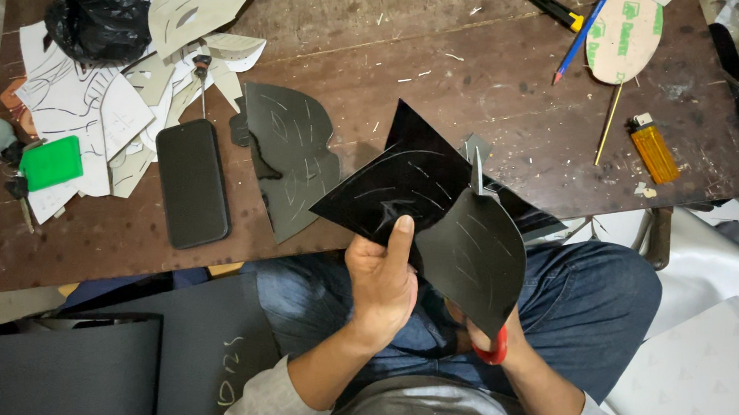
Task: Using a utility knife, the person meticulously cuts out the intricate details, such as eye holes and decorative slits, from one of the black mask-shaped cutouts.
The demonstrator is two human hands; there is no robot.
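Observation:
My left hand (384, 279) grips a black sheet (406, 188) marked with pale curved lines, thumb pressed on its face. The sheet is cut partway, and one flap (474, 255) hangs over my right hand. Of my right hand (481, 335) only a small part shows below that flap, on the red handle of scissors (492, 349). The scissor blades (477, 170) poke up through the cut in the sheet. All this is above my lap, at the near edge of a dark wooden table (451, 65).
On the table lie a dark cut-out piece (290, 157), a black phone (192, 182), pale paper templates (201, 1), a black bag (95, 6), a green box (51, 162), an orange lighter (654, 149), a blue pencil (582, 35) and an oval template (625, 34). Rolled dark sheet material (67, 359) lies on the floor at left.

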